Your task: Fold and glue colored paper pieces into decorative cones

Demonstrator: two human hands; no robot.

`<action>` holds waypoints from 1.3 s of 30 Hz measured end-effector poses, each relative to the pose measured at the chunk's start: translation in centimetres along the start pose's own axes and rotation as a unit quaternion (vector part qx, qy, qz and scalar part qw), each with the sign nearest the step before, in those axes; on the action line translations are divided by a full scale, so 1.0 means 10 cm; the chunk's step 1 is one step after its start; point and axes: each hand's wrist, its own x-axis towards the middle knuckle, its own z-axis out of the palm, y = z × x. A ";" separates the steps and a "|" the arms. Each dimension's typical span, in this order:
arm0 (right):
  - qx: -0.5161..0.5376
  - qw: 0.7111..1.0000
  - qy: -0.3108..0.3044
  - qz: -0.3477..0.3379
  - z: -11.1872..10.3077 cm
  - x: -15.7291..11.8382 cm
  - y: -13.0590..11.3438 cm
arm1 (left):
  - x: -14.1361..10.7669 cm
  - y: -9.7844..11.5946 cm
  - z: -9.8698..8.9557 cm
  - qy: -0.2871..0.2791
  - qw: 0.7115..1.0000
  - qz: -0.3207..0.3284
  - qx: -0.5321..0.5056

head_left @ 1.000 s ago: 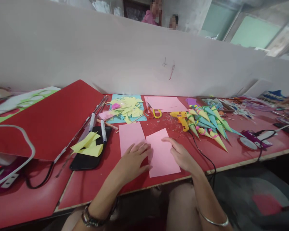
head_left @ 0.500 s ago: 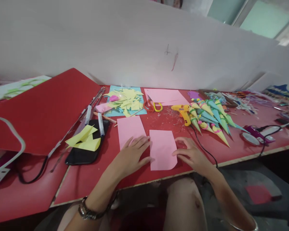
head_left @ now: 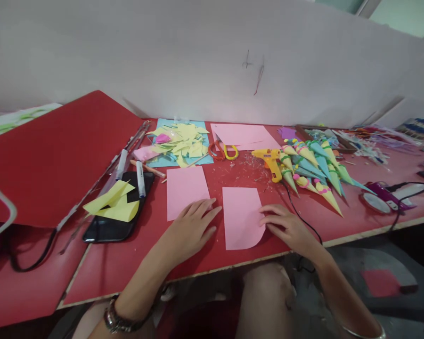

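Pink paper (head_left: pixel 242 219) lies to the left of the glue gun (head_left: pixel 271 160), paper cones (head_left: pixel 323 169) to its right. Right hand (head_left: pixel 290 228), fingers half open, touches the paper's edge; left hand (head_left: pixel 191 228), fingers apart, grips nothing.

1 head-worn camera faces forward, down across the red table (head_left: pixel 106 268).
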 end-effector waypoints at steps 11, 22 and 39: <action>-0.034 0.999 -0.019 -0.013 -0.06 -0.06 -0.01 | 0.03 0.06 0.02 -0.006 1.000 0.028 -0.008; 0.039 0.994 -0.094 -0.047 -0.09 0.06 -0.04 | 0.12 0.20 0.01 0.013 0.999 0.027 -0.037; -0.106 0.991 -0.042 -0.067 0.12 0.60 -0.27 | 0.09 0.18 0.02 0.025 0.995 -0.043 -0.083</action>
